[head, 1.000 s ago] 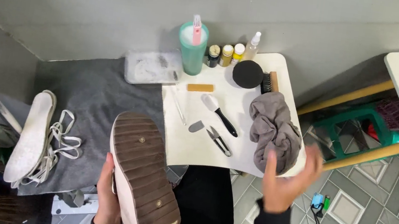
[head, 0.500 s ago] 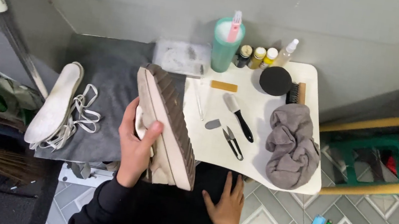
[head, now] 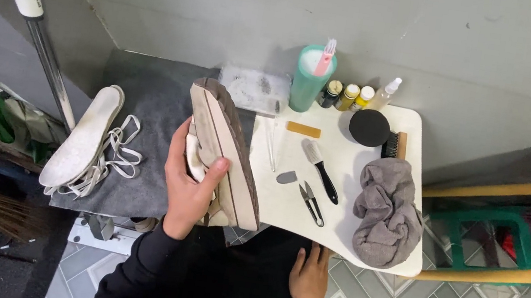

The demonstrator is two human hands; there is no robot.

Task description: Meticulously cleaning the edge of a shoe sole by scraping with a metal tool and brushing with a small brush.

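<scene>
Overhead, left hand clasps 1 shoe sole-up — inspection, seemingly; right hand rests empty, below surface.

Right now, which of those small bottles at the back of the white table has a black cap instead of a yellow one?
The leftmost small bottle, right beside the tall green container. Its cap is black; the two next to it have yellow caps, and the spray bottle is clear.

1. Even, soft light from overhead; moderately bright, no glare.
2. Faint shadows lie beside the bottles on the white table.
3. Focus is sharp throughout; the edges bend slightly, wide-angle.
4. The lower left corner is dim.
</scene>
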